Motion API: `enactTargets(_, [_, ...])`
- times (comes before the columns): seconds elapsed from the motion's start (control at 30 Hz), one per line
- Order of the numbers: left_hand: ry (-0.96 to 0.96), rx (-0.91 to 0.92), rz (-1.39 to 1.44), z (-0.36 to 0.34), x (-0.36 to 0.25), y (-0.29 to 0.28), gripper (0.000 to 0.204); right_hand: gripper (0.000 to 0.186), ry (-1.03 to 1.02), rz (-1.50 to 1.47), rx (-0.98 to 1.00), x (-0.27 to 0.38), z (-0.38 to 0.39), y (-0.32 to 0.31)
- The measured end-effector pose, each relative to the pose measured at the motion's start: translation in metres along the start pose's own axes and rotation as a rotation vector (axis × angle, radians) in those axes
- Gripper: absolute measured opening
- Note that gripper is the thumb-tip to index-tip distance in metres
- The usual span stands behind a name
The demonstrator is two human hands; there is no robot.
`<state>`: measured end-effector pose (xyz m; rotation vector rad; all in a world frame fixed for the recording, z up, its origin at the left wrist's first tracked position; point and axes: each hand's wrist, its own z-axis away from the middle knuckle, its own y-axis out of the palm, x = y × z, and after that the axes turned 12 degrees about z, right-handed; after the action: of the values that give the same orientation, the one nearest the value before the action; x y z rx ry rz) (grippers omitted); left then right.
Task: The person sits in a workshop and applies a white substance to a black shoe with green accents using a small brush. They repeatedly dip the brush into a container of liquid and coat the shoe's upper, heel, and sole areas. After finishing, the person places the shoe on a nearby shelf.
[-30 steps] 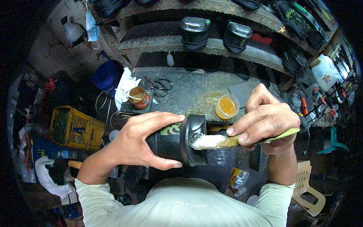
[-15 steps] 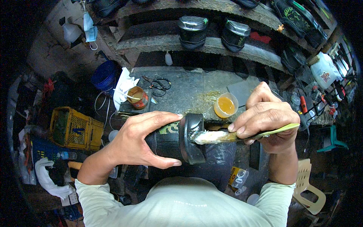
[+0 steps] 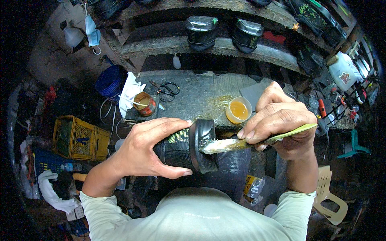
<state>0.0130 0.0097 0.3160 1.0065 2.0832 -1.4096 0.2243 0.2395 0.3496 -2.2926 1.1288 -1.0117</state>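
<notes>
My left hand (image 3: 146, 148) is wrapped around a black shoe (image 3: 180, 148) with mesh fabric and a yellow-green pattern, its thumb below and fingers above. The shoe lies sideways, its shiny black rubber edge (image 3: 205, 134) facing right. In my right hand (image 3: 283, 124) is a flat brush (image 3: 225, 145) with a yellow-green handle, pinched between thumb and fingers. Its whitish, caked end touches the shoe's rubber edge. Just beyond the right fingers stands a clear plastic cup (image 3: 238, 110) of amber liquid.
On the dark workbench (image 3: 193, 86) are black-handled scissors (image 3: 168, 91) and a tin (image 3: 144, 103) with a stick in it. Shelves behind hold several black shoes (image 3: 201, 33). A yellow crate (image 3: 80, 137) stands at left, a beige plastic chair (image 3: 329, 199) at lower right.
My right hand and the brush have shifted slightly left and up, the brush end tilting a little lower on the shoe's edge. My left hand keeps its hold on the shoe.
</notes>
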Motion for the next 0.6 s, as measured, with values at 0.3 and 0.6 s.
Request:
enactTargets(0.3, [-0.018, -0.014, 0.007, 0.002, 0.001, -0.002, 0.081, 0.02, 0.043, -0.11, -0.007, -0.007, 0.006, -0.002])
enactTargets(0.6, [0.008, -0.046, 0.033, 0.003, 0.003, -0.002, 0.084, 0.017, 0.167, -0.338, -0.127, -0.016, 0.021, 0.012])
